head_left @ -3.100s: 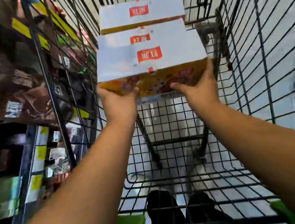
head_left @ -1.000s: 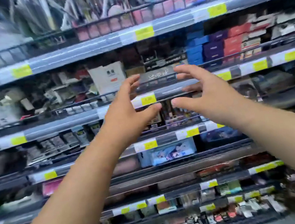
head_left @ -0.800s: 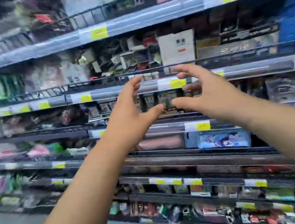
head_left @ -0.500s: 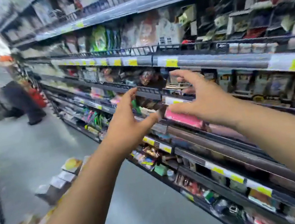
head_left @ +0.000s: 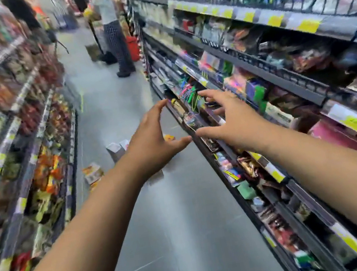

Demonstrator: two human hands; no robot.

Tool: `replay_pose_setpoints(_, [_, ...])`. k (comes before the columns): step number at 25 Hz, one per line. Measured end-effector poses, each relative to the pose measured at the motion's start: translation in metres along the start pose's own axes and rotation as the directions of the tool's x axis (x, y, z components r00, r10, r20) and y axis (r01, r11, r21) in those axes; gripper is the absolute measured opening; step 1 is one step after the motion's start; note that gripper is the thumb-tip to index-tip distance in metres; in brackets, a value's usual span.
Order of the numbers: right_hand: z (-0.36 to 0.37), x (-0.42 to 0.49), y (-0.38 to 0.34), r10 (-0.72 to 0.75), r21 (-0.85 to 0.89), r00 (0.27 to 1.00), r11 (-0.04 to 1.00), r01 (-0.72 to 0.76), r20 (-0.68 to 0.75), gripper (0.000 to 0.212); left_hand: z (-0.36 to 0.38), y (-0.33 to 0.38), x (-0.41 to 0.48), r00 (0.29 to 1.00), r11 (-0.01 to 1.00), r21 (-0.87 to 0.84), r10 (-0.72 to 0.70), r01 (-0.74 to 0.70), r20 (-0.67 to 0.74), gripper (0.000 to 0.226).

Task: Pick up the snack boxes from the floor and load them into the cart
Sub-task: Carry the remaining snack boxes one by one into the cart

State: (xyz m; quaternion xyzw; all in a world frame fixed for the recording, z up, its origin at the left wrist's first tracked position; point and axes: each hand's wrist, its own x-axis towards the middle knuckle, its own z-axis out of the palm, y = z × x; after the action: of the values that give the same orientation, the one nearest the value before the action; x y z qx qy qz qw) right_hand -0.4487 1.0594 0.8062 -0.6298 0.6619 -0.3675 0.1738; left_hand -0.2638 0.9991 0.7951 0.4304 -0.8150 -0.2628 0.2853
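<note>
Head view: left hand [head_left: 150, 145] and right hand [head_left: 230, 123] spread wide, empty, above floor-strewn snack boxes [head_left: 93, 172].

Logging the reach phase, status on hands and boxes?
Left hand and right hand open, empty, raised in the aisle. Snack boxes on the floor ahead, untouched. A person stands farther down the aisle, beyond the boxes.

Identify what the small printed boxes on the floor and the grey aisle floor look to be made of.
Small printed boxes: probably printed cardboard, judging by flat faces and sharp edges; blur leaves it uncertain. Grey aisle floor: hard, smooth, likely polished concrete or vinyl, given its sheen and soft reflections.
</note>
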Motion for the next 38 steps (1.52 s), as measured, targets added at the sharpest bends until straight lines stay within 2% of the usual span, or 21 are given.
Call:
replay_pose_setpoints(10, [0.154, 0.22, -0.006, 0.024, 0.026, 0.99, 0.999, -0.028, 0.136, 0.082, -0.082, -0.187, 0.146, 0.981, 0.979, 0.073, -0.194, 0.192, 0.01, 0.097])
replay_pose_setpoints(18, [0.239, 0.402, 0.025, 0.0, 0.025, 0.965, 1.0, -0.007, 0.262, 0.084, -0.102, -0.295, 0.278, 0.959, 0.956, 0.084, -0.282, 0.281, 0.0, 0.097])
replay_pose_setpoints(23, [0.279, 0.518, 0.052, -0.03, 0.0, 0.928, 0.999, 0.032, 0.372, 0.088, -0.105, -0.359, 0.369, 0.922, 0.917, 0.106, -0.387, 0.385, -0.01, 0.096])
replay_pose_setpoints(28, [0.321, 0.641, 0.079, -0.041, -0.098, 0.887, 0.991, 0.096, 0.46, 0.088, -0.107, -0.426, 0.476, 0.904, 0.898, 0.099, -0.428, 0.428, -0.018, 0.096])
replay_pose_setpoints(32, [0.372, 0.735, 0.111, 0.014, -0.182, 0.873, 0.979, 0.086, 0.488, 0.089, -0.099, -0.508, 0.561, 0.886, 0.886, 0.077, -0.461, 0.456, 0.049, 0.094])
replay_pose_setpoints(38, [0.429, 0.843, 0.191, 0.182, -0.321, 0.859, 0.947, -0.022, 0.478, 0.091, -0.06, -0.612, 0.678, 0.849, 0.878, 0.074, -0.476, 0.472, 0.231, 0.09])
